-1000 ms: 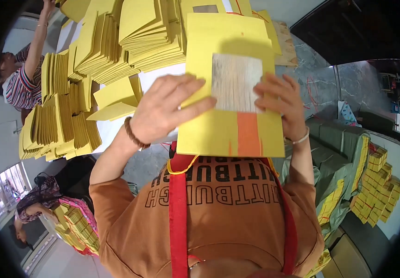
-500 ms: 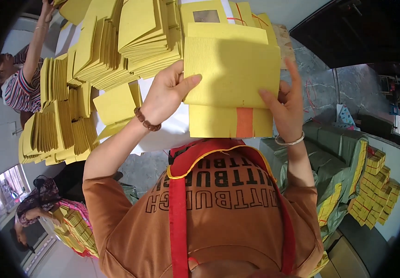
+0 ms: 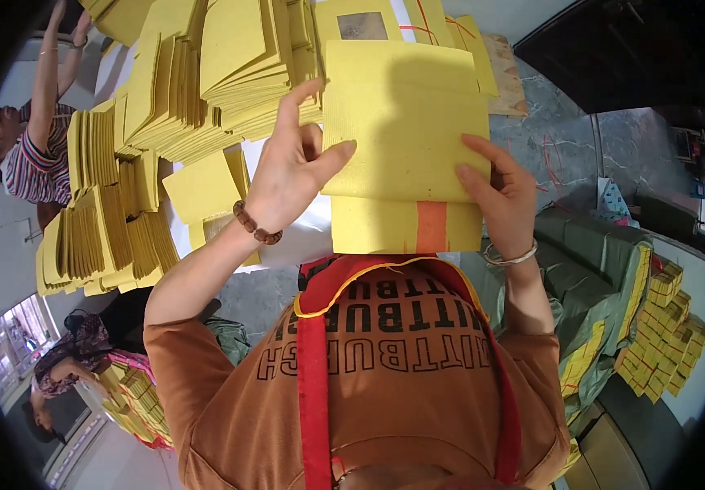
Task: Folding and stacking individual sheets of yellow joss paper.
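Observation:
A stack of yellow paper sheets (image 3: pixel 397 122) lies in front of my chest, its sheets held between my hands. My left hand (image 3: pixel 291 167), with a brown bead bracelet, has its thumb on the stack's left edge. Its index finger reaches up along that edge, and the other fingers are curled. On the right edge, my right hand (image 3: pixel 503 192) has its thumb and index finger bent over the top sheet; a pale bangle circles that wrist. Below the stack's near edge shows another yellow sheet (image 3: pixel 377 224) with an orange-red band (image 3: pixel 431 226).
Tall piles of folded yellow paper (image 3: pixel 242 65) crowd the table's left side. More yellow bundles tied with red string (image 3: pixel 418 20) lie beyond my hands. Green wrapped bales (image 3: pixel 589 253) stand at right. A person in stripes (image 3: pixel 38 155) and another person (image 3: pixel 75 355) are at left.
My left index finger has straightened upward along the stack's edge. My right index finger has come down onto the top sheet. The upper sheet behind is now covered or level with the stack.

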Available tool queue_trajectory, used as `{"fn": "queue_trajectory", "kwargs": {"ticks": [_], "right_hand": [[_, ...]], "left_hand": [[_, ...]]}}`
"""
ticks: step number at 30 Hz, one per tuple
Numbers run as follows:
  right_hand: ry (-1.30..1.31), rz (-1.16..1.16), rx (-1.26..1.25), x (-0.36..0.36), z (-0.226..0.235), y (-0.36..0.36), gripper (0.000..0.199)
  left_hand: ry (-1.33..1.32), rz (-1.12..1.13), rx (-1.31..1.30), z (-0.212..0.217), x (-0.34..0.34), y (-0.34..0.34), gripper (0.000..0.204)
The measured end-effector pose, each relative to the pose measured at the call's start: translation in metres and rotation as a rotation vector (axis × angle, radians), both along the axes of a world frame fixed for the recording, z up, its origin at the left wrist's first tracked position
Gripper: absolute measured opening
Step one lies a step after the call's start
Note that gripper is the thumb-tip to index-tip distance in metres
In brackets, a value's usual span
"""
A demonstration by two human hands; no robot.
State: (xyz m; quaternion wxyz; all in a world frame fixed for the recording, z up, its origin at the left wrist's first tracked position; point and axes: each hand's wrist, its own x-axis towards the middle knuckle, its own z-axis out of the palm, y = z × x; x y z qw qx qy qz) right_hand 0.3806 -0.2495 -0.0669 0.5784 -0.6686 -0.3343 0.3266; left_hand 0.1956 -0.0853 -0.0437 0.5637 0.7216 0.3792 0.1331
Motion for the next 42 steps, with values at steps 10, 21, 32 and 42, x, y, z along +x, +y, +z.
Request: {"fn": "queue_trajectory", "kwargs": {"ticks": [10, 21, 32, 42], "right_hand": [[0.023, -0.026, 0.017, -0.001, 0.001, -0.001, 0.03], [-1.154, 0.464, -0.206, -0.015, 0.016, -0.026, 0.049], [-0.923, 0.434, -0.121, -0.001, 0.004, -0.031, 0.05], [-0.714, 0.147, 0.372, -0.046, 0.023, -0.025, 0.027]], "left_hand": [[0.06, -0.65, 0.994, 0.0, 0.029, -0.029, 0.071], [0.075, -0.627, 0.977, -0.015, 0.023, -0.031, 0.07], [-0.061, -0.523, 1.232, -0.024, 0.03, -0.041, 0.05], [-0.248, -0.036, 1.446, -0.011, 0.001, -0.048, 0.041]]}}
